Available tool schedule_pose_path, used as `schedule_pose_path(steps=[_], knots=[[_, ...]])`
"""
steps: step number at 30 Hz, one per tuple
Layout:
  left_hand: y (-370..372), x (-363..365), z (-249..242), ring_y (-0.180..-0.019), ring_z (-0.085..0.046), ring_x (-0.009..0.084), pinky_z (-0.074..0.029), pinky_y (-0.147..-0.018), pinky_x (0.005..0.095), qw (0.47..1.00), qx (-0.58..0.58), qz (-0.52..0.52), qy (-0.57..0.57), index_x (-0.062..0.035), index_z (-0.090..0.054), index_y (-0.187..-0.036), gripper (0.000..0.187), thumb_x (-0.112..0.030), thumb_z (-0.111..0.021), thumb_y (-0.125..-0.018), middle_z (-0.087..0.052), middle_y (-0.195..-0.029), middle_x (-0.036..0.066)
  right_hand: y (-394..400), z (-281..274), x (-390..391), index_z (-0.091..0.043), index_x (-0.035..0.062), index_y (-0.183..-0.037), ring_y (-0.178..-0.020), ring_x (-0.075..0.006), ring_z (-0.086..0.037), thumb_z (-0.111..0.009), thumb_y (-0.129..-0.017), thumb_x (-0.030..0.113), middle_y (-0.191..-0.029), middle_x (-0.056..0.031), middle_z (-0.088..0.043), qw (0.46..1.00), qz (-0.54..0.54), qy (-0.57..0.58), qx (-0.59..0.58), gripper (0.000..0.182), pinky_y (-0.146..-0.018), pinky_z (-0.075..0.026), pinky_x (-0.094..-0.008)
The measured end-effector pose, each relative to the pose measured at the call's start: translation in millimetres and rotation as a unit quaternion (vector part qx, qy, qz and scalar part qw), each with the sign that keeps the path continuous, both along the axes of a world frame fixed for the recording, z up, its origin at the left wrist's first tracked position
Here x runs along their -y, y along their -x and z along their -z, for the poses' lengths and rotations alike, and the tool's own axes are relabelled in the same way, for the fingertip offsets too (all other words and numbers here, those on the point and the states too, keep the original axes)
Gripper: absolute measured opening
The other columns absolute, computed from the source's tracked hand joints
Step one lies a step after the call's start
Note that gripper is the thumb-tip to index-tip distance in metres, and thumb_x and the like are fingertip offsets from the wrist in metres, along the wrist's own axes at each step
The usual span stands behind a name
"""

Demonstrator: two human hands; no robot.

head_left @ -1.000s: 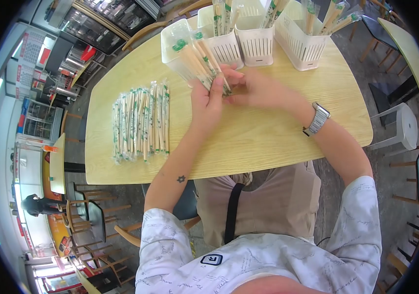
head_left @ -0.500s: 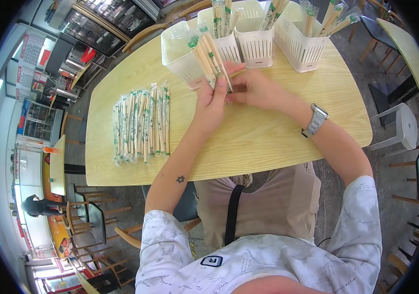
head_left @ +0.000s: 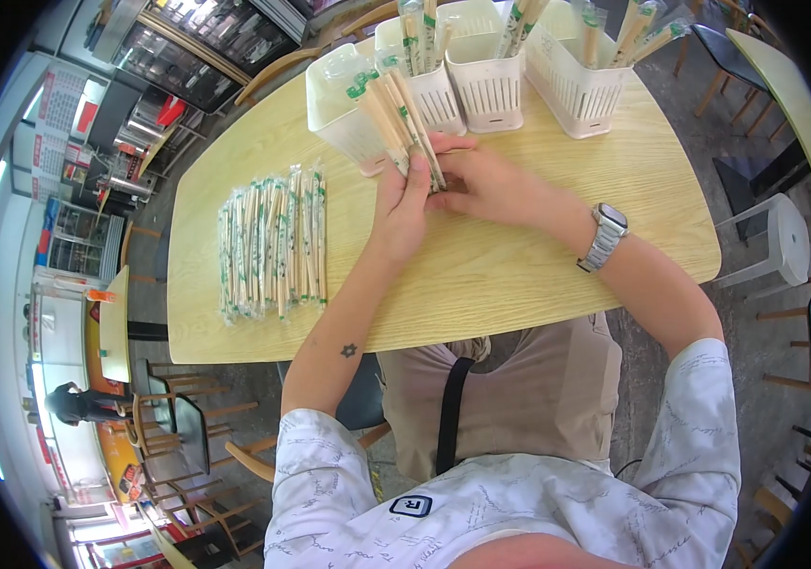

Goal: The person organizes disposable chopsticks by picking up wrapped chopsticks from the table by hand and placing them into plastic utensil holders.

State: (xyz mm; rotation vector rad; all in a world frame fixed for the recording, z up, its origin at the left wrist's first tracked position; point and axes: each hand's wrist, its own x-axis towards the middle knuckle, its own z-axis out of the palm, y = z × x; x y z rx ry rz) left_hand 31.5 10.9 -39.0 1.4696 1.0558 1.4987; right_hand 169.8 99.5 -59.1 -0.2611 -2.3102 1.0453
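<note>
A bunch of plastic-wrapped chopsticks (head_left: pixel 390 114) with green-marked tops stands tilted between my hands. My left hand (head_left: pixel 403 204) is closed round its lower part, thumb across the front. Curled in from the right, my right hand (head_left: pixel 486 185) has its fingers on the lower end of the same bunch; some fingertips are hidden. Just behind the chopsticks is a white slotted basket (head_left: pixel 336 112). To the left on the table lies a flat row of wrapped chopsticks (head_left: pixel 273 245), side by side.
More white baskets stand along the far edge of the wooden table (head_left: pixel 519 275), including a middle one (head_left: pixel 484 90) and a right one (head_left: pixel 583 100), with wrapped chopsticks sticking out. A white stool (head_left: pixel 784 242) is to the right. A person (head_left: pixel 83 405) stands far left.
The bunch tilts a little more to the left and its tops have spread. My right fingers have shifted round its lower end. The row on the table has not changed.
</note>
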Motion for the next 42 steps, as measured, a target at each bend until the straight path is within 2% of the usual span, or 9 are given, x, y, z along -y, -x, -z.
schedule_pose_path(steps=[5, 11, 20, 23, 27, 30, 35, 40, 42], knots=[[-2, 1, -2, -0.104, -0.061, 0.0196, -0.051, -0.091, 0.0337, 1.000, 0.006, 0.001, -0.008, -0.0004, -0.051, -0.120, 0.035, -0.028, -0.033, -0.109, -0.063, -0.119, 0.015, 1, 0, 3, -0.063, -0.0013, -0.118, -0.120, -0.0320, -0.054, -0.071, -0.088, 0.013, -0.131, -0.0176, -0.058, 1.000, -0.002, -0.001, -0.015, 0.035, -0.091, -0.054, -0.0398], [1, 0, -4, -0.104, -0.060, 0.0194, -0.048, -0.093, 0.0340, 0.999, -0.039, -0.023, 0.004, -0.0009, -0.051, -0.121, 0.034, -0.027, -0.032, -0.109, -0.064, -0.116, 0.014, 3, 6, 0, -0.061, -0.0009, -0.120, -0.117, -0.0335, -0.057, -0.068, -0.090, 0.013, -0.129, -0.0187, -0.058, 1.000, 0.003, 0.000, 0.015, 0.034, -0.092, -0.052, -0.0407], [9, 3, -18, -0.106, -0.060, 0.0163, -0.047, -0.096, 0.0324, 0.975, -0.182, -0.114, -0.059, -0.0005, -0.051, -0.128, 0.033, -0.024, -0.048, -0.105, -0.067, -0.115, 0.011, 3, 1, 3, -0.063, -0.0006, -0.108, -0.094, -0.0364, -0.064, -0.068, -0.089, 0.016, -0.099, -0.0199, -0.067, 1.000, 0.007, 0.024, -0.007, 0.026, -0.081, -0.050, -0.0460], [9, 6, -56, -0.105, -0.062, 0.0161, -0.046, -0.097, 0.0333, 0.987, -0.109, -0.114, -0.021, 0.0006, -0.058, -0.120, 0.032, -0.026, -0.050, -0.104, -0.069, -0.112, 0.013, -6, -14, 6, -0.064, 0.0024, -0.107, -0.087, -0.0388, -0.065, -0.065, -0.091, 0.019, -0.089, -0.0202, -0.067, 0.997, 0.012, 0.021, 0.072, 0.023, -0.080, -0.050, -0.0474], [2, 15, -107, -0.096, -0.063, 0.0110, -0.048, -0.088, 0.0276, 0.972, -0.228, -0.052, 0.035, 0.0000, -0.068, -0.105, 0.027, -0.023, -0.053, -0.103, -0.071, -0.105, 0.009, -4, -8, 8, -0.064, 0.0042, -0.107, -0.088, -0.0394, -0.065, -0.064, -0.092, 0.020, -0.088, -0.0203, -0.067, 0.998, 0.019, -0.035, 0.055, 0.022, -0.080, -0.049, -0.0482], [6, 19, -115, -0.095, -0.067, 0.0167, -0.050, -0.087, 0.0297, 0.937, -0.341, -0.075, -0.006, -0.0016, -0.061, -0.104, 0.028, -0.025, -0.048, -0.105, -0.071, -0.106, 0.013, -4, -10, 10, -0.060, 0.0059, -0.115, -0.090, -0.0396, -0.065, -0.064, -0.091, 0.020, -0.090, -0.0205, -0.068, 0.999, 0.014, -0.025, 0.024, 0.028, -0.082, -0.049, -0.0489], [15, 32, -165, -0.099, -0.069, 0.0270, -0.053, -0.094, 0.0364, 0.960, -0.219, -0.153, -0.088, -0.0054, -0.058, -0.094, 0.027, -0.027, -0.046, -0.105, -0.070, -0.109, 0.019, -7, -11, 15, -0.042, 0.0111, -0.140, -0.104, -0.0403, -0.062, -0.067, -0.090, 0.025, -0.107, -0.0206, -0.067, 0.985, 0.067, -0.043, -0.152, 0.059, -0.091, -0.047, -0.0483], [46, 14, -226, -0.105, -0.066, 0.0371, -0.054, -0.096, 0.0466, 0.941, -0.148, -0.177, -0.246, -0.0019, -0.056, -0.095, 0.027, -0.023, -0.043, -0.106, -0.066, -0.112, 0.026, -11, -11, 11, -0.032, 0.0134, -0.148, -0.116, -0.0410, -0.056, -0.067, -0.088, 0.022, -0.122, -0.0211, -0.061, 0.984, 0.087, -0.101, -0.117, 0.070, -0.097, -0.046, -0.0478], [56, 2, -219, -0.104, -0.067, 0.0349, -0.055, -0.095, 0.0444, 0.952, -0.154, -0.186, -0.190, -0.0005, -0.056, -0.095, 0.024, -0.020, -0.045, -0.105, -0.067, -0.109, 0.024, -12, -12, 9, -0.032, 0.0137, -0.148, -0.116, -0.0413, -0.055, -0.066, -0.088, 0.019, -0.126, -0.0215, -0.059, 0.987, 0.079, -0.089, -0.109, 0.070, -0.098, -0.045, -0.0483]])
